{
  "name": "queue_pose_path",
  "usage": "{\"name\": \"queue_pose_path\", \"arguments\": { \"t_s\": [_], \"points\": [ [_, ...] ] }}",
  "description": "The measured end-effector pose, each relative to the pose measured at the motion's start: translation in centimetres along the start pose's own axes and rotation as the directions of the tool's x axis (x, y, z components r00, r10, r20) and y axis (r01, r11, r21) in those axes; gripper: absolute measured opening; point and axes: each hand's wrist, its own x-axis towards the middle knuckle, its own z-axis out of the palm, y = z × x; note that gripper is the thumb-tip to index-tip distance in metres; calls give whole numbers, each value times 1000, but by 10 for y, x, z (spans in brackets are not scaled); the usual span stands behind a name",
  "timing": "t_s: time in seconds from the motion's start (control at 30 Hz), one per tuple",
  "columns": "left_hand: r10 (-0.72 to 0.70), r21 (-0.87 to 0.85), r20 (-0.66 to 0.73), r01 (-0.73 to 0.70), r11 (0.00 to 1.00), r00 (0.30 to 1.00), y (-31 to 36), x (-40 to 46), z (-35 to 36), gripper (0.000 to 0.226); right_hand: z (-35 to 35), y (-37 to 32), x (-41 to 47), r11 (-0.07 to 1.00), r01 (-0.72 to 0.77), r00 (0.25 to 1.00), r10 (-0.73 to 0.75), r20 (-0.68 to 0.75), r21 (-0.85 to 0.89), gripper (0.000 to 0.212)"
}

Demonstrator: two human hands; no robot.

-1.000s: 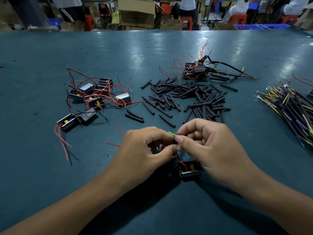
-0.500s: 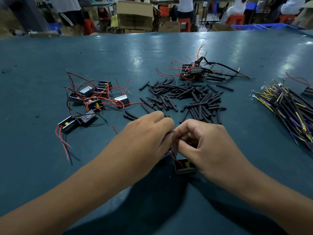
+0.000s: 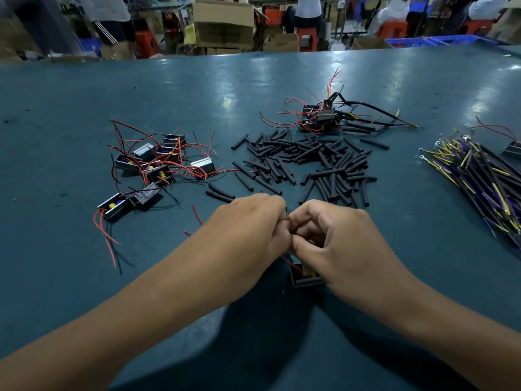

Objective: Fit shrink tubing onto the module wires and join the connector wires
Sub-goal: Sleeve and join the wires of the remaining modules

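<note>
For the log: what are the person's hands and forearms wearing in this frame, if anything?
Nothing shows on either. The left hand and the right hand are bare, with no gloves, rings, finger cots or tape in view. Both forearms are uncovered right down to the bottom edge of the picture: no sleeve cuff, watch or wrist strap shows.

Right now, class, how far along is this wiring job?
Done: a small cluster of modules with black leads attached lies at the back. In hand: both hands, left and right, pinch wires above one module. Left: the pile of bare red-wired modules, loose tubing and connector wires.
</note>
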Motion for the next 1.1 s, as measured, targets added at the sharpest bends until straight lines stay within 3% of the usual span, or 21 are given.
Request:
{"name": "queue_pose_path", "arguments": {
  "t_s": [0.1, 0.17, 0.23, 0.27, 0.37, 0.47, 0.57, 0.73, 0.83, 1.03, 1.1],
  "points": [
    [-139, -306, 16, 137, 942, 990, -6, 0, 2, 28, 1, 0, 0, 1000, -19, 1000, 19, -2, 6, 11],
    [-248, -531, 86, 255, 808, 965, -9, 2, 8, 34, 2, 0, -1, 1000, -28, 1000, 28, 1, 15, 8],
    [-310, -637, 139, 325, 699, 941, -13, 3, 12, 34, 2, 0, -1, 999, -28, 1000, 28, 9, 22, 9],
    [-281, -624, 93, 276, 731, 955, -17, 2, 14, 33, 1, 0, 0, 999, -27, 1000, 27, 16, 20, 9],
    [65, -304, -188, -121, 945, 980, -30, -7, 4, 13, -2, 0, 2, 998, -33, 999, 31, 41, 45, 10],
    [398, -10, -192, -407, 913, 897, -47, -9, -7, 11, -5, 1, 3, 997, -39, 998, 35, 59, 68, 11],
    [562, 208, -167, -529, 823, 810, -53, -4, -10, 14, -7, 1, 3, 998, -27, 995, 21, 100, 54, 12],
    [712, 427, -106, -615, 663, 694, -51, 4, -21, 21, -8, 1, 4, 1000, 8, 989, -13, 148, 30, 14],
    [757, 467, -60, -652, 598, 651, -48, 5, -26, 24, -9, 1, 5, 1000, 20, 986, -23, 167, 23, 14],
    [761, 511, 51, -671, 537, 647, -42, 12, -30, 26, -10, 2, 6, 999, 25, 985, -29, 172, 23, 10],
    [726, 456, 64, -667, 589, 685, -40, 13, -29, 17, -11, 1, 5, 999, 40, 986, -41, 162, 9, 12]
  ]
}}
